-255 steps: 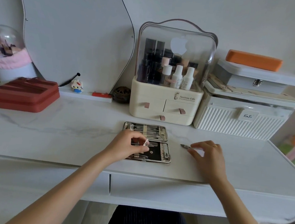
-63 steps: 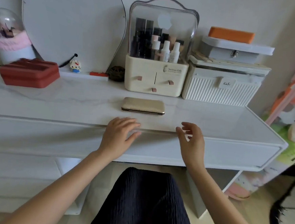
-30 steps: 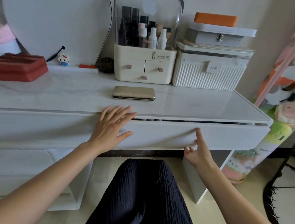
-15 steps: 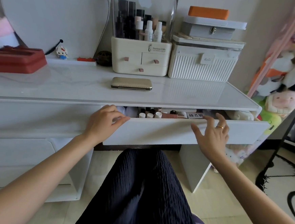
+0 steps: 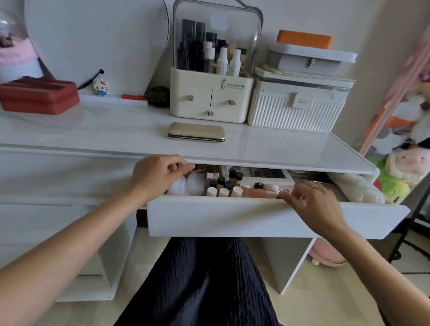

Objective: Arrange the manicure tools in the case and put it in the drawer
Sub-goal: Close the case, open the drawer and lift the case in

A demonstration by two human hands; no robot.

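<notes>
Neither grip holds the case: the left hand (image 5: 156, 176) is curled over the near-left corner of the open drawer (image 5: 268, 218), its fingers bent above the contents, though whether they pinch anything there I cannot tell; the right hand (image 5: 313, 209) rests on the drawer's front edge with fingers loosely bent, holding nothing that I can see. The manicure case (image 5: 196, 131) lies closed and flat on the counter (image 5: 82, 132), beyond the drawer and well apart from both hands; by the look of it the tools are already packed, so the step in hand is readying the drawer. Inside stand small bottles (image 5: 223, 186) in rows at the left, a pink tube (image 5: 258, 192) lying near the front, and a white tray (image 5: 256, 175) further back; free room looks scarce. The next move, as I judge it, calls for one hand to reach up to the case, take it by its long sides, and lay it flat in a gap. Behind the case stand a cosmetics organiser (image 5: 210, 95) and a ribbed white box (image 5: 295, 107); a red box (image 5: 36, 96) sits far left.
</notes>
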